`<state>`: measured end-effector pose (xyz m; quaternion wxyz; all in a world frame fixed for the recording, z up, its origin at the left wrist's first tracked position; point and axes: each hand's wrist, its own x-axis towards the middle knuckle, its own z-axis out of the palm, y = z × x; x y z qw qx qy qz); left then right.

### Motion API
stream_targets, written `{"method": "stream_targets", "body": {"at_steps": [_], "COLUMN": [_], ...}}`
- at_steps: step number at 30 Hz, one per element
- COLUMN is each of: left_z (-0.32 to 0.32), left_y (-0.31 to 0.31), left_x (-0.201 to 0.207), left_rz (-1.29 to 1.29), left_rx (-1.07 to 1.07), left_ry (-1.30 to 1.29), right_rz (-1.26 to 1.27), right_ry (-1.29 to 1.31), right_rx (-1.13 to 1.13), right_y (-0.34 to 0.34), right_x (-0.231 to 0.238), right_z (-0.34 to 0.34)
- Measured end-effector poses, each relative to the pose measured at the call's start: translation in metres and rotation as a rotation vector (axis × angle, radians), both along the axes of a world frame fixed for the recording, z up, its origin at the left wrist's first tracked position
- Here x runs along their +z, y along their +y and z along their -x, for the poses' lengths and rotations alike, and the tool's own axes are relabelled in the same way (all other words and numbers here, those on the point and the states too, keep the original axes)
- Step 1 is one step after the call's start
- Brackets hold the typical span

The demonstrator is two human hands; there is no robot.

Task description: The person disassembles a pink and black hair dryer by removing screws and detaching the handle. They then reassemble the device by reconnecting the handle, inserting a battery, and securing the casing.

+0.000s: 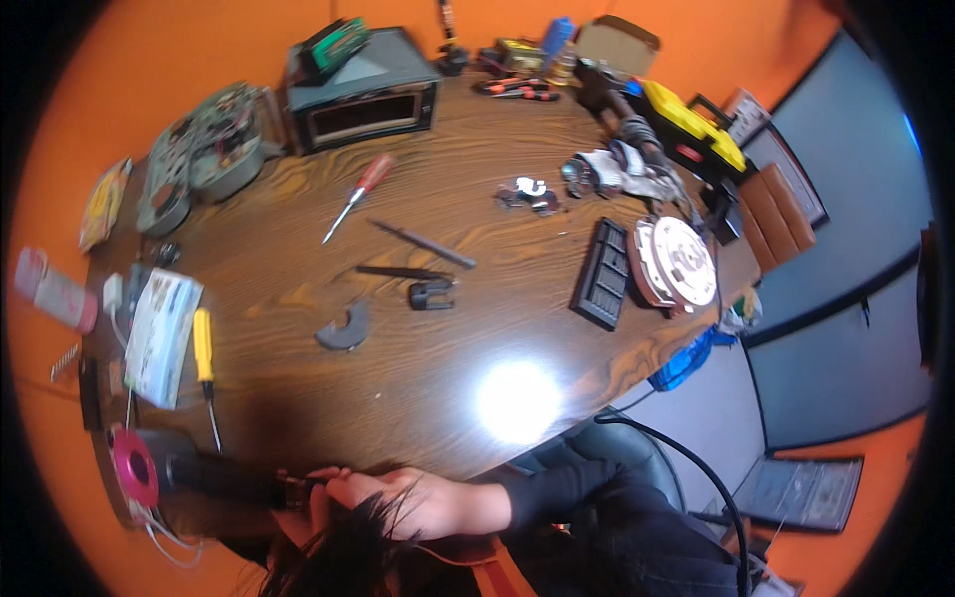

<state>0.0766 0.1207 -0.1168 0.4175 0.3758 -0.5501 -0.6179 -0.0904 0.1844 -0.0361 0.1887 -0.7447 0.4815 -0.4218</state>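
Observation:
At the lower left of the head view lies a black device with a pink ring at one end, which looks like a hair dryer [224, 478]. My right hand [418, 502] reaches in from the right, its fingers curled at the end of the dark handle. Only a bit of my left hand [291, 524] shows below the handle; dark hair hides most of it and its fingers. Nearby are a yellow-handled screwdriver [204, 348], a curved grey piece [344, 329], a black clip-shaped part [432, 296] and two dark thin strips [423, 244].
A red-handled screwdriver [361, 194] lies farther back. Along the far side stand an opened grey machine housing [214, 149] and a dark metal box [363, 95]. At right are a black slotted tray [602, 274], a round white-faced part [678, 261] and a yellow-black toolbox [691, 129].

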Motion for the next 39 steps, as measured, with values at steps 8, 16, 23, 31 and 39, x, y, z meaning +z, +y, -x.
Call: {"method": "stream_targets", "body": {"at_steps": [8, 16, 23, 31, 39], "left_z": [0.038, 0.042, 0.042, 0.042, 0.044], "left_y": [0.026, 0.023, 0.023, 0.021, 0.016], "left_x": [0.079, 0.096, 0.094, 0.098, 0.100], "left_rz": [-0.235, -0.276, -0.340, -0.354, -0.223], "left_rx": [0.152, 0.154, 0.217, 0.173, 0.087], "left_ry": [0.333, 0.300, 0.329, 0.353, 0.162], "right_rz": [0.008, 0.087, 0.049, -0.055, -0.071], "right_ry": [0.086, 0.179, 0.457, 0.595, 0.579], "right_rx": [-0.138, -0.347, -0.802, -0.726, -0.764], "right_y": [0.004, -0.003, -0.023, -0.024, -0.024], "right_x": [0.025, 0.042, 0.062, 0.049, 0.039], "right_z": [0.005, 0.041, 0.109, 0.122, 0.122]}}
